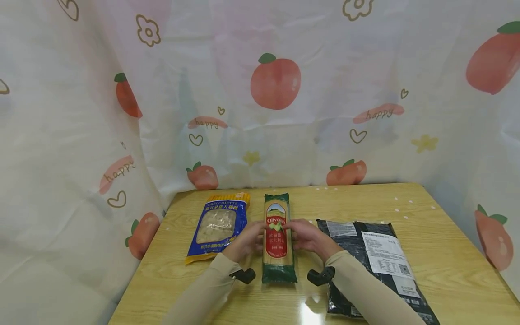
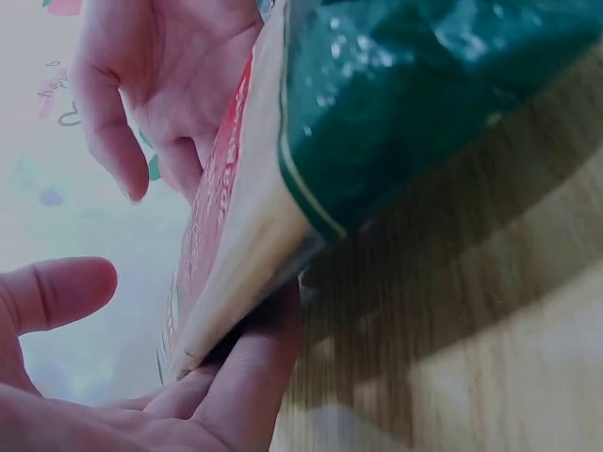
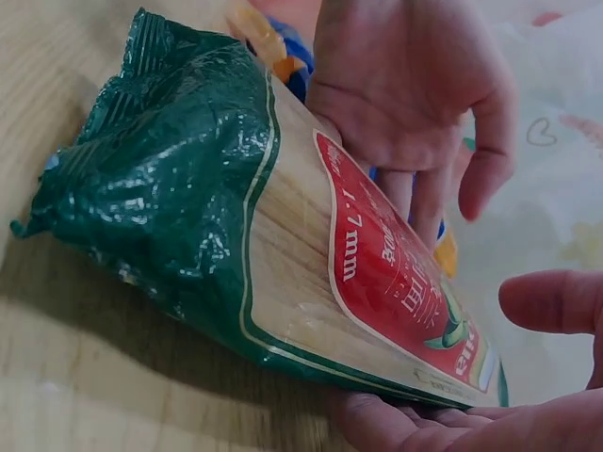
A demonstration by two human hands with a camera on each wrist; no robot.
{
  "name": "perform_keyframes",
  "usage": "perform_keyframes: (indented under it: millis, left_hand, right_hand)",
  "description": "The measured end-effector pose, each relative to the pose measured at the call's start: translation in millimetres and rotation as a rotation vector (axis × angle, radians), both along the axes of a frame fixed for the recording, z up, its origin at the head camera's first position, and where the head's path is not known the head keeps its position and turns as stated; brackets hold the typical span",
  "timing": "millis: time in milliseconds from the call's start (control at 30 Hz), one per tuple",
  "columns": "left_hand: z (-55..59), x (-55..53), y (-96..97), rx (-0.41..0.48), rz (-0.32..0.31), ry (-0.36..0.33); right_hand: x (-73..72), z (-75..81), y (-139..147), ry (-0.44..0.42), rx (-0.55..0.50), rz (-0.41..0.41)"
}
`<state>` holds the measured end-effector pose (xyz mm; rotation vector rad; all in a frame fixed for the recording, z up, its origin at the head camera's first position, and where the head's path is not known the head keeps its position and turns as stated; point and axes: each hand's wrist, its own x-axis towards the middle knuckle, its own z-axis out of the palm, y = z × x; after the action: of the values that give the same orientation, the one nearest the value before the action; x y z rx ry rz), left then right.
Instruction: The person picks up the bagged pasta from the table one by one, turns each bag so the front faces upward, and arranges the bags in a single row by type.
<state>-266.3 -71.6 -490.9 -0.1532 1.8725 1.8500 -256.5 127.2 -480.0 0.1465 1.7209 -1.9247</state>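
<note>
A long spaghetti packet (image 1: 278, 243) with green ends and a red label lies lengthwise in the middle of the table. My left hand (image 1: 249, 239) is at its left side; in the left wrist view the fingers (image 2: 250, 377) reach under the packet's edge and the thumb stands raised, apart from it. On the opposite side is my right hand (image 1: 306, 237). Its fingers (image 3: 377, 419) touch the lower edge in the right wrist view, with the thumb lifted clear. The fingertips beneath the packet are hidden.
A blue and yellow orecchiette bag (image 1: 217, 225) lies left of the spaghetti. Under and beside the right forearm is a black package (image 1: 353, 243) with white labels. A printed curtain (image 1: 260, 149) hangs behind the wooden table (image 1: 162, 280).
</note>
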Motion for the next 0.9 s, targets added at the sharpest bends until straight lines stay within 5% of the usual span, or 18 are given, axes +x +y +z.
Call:
perform_keyframes:
  millis: [367, 900]
  left_hand:
    - [-4.4, -22.5, 5.8, -0.063, 0.039, -0.059]
    - [-8.6, -36.6, 11.8, -0.066, 0.048, -0.066]
  right_hand:
    - [-19.7, -2.6, -2, -0.021, 0.052, -0.022]
    - [-32.5, -6.6, -3, 0.029, 0.106, -0.074]
